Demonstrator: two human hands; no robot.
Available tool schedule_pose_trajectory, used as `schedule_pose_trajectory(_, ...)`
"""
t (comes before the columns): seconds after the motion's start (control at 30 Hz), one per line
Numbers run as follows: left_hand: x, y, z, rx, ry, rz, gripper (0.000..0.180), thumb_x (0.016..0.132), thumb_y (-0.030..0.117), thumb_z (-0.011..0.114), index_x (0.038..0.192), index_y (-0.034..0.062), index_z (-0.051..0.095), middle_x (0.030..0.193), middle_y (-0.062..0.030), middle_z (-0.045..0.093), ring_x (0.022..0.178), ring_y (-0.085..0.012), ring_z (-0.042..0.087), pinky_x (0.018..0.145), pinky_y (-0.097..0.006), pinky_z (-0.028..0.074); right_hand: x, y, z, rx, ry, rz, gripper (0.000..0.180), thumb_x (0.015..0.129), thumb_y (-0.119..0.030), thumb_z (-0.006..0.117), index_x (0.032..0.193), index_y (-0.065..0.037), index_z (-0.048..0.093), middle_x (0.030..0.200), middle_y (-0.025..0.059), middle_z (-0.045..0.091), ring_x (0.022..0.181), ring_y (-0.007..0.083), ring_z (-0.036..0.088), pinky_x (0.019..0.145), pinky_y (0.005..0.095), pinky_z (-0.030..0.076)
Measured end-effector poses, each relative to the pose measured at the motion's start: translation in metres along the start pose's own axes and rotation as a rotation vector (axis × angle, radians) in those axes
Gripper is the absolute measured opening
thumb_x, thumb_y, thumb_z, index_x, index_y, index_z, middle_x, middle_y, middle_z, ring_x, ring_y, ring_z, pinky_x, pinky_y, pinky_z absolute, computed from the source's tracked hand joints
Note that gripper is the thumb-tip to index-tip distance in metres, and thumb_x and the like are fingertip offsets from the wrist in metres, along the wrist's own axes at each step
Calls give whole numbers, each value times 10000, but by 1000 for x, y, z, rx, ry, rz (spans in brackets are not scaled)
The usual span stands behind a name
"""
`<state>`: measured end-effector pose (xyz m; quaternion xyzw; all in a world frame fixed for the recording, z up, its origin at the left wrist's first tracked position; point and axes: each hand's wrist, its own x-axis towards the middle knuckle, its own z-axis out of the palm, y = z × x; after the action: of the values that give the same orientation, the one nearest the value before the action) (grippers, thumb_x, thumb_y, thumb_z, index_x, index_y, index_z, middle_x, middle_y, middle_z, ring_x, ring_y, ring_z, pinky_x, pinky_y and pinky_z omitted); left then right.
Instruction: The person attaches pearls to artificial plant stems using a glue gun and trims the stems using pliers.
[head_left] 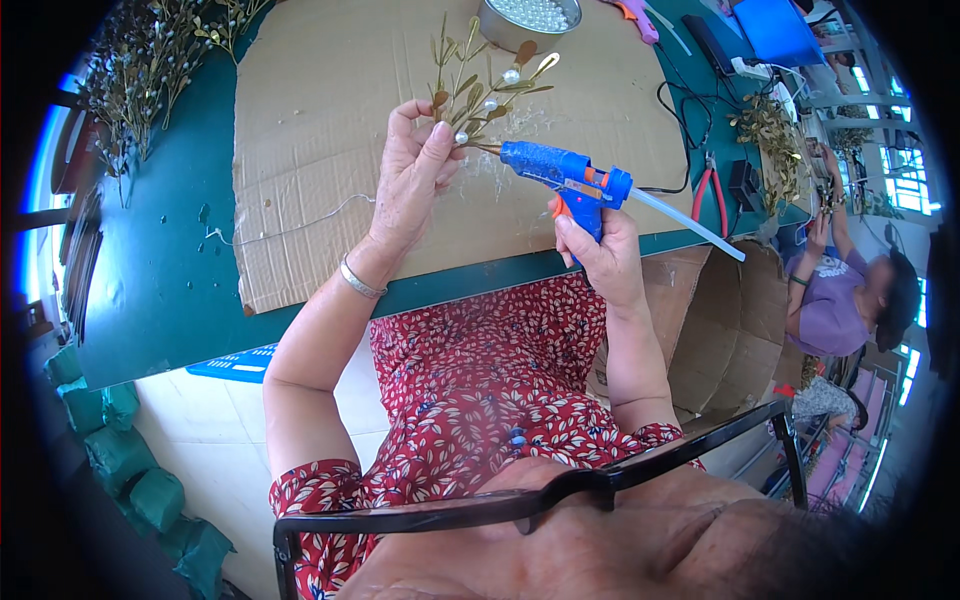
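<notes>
My left hand (418, 175) pinches a gold-leaved artificial sprig (470, 95) with a few white pearl beads (490, 104) among its leaves. In my right hand (603, 250) is a blue hot glue gun (555, 165) with an orange trigger, my fingers wrapped round its handle. Its nozzle points left at the sprig's lower stem, close to my left fingertips; whether it touches I cannot tell. A pale glue stick (685, 222) sticks out of the gun's back. Both hands are above a cardboard sheet (310, 140) with glue strands on it.
A round tin of white pearls (530, 14) stands at the far edge. Finished-looking sprigs (140, 80) lie far left, more gold sprigs (770, 140) at right. Red-handled pliers (711, 195), black cables (685, 110) and a pink glue gun (640, 18) are on the green table (160, 290). Another person (840, 290) works at right.
</notes>
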<state>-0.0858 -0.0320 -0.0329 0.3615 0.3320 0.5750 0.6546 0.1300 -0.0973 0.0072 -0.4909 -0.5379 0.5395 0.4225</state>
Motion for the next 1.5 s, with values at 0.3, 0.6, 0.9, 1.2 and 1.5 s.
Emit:
schedule_pose_trajectory(0.3,1,0,-1,44,19,-40,275,996,224,441,1247,140,367,877,-10,514,607,-28,318,542,-164,267,1,-3,0,-6,38,-11,212,863,-131,622,1035,-8,606,755,9,583,572,48,515,501,190,414)
schedule_pose_trajectory(0.6,3,1,-3,-228,-20,-112,213,996,260,439,1152,121,399,844,-16,492,588,-28,324,504,-169,252,0,-12,-6,420,11,-23,386,893,-143,564,1236,-9,447,775,71,558,560,90,504,474,214,402)
schedule_pose_trajectory(0.9,11,8,1,-354,84,-142,182,1002,244,418,1108,100,452,844,-42,508,585,-62,353,522,-188,295,37,4,-46,214,226,-28,260,899,-172,600,1085,9,582,812,3,579,696,51,504,605,191,395)
schedule_pose_trajectory(1.2,18,31,-4,-402,127,25,212,1012,206,366,1116,78,499,840,-73,509,572,-69,343,517,-196,293,85,-1,-72,-596,168,41,284,865,-240,640,973,22,631,804,79,635,717,139,585,660,260,461)
schedule_pose_trajectory(1.5,12,52,6,-367,128,9,201,1012,203,370,1128,80,477,840,-70,504,568,-63,332,512,-192,288,205,-70,-67,-803,223,-489,207,800,-180,630,920,-11,649,807,147,655,766,264,631,701,356,482)
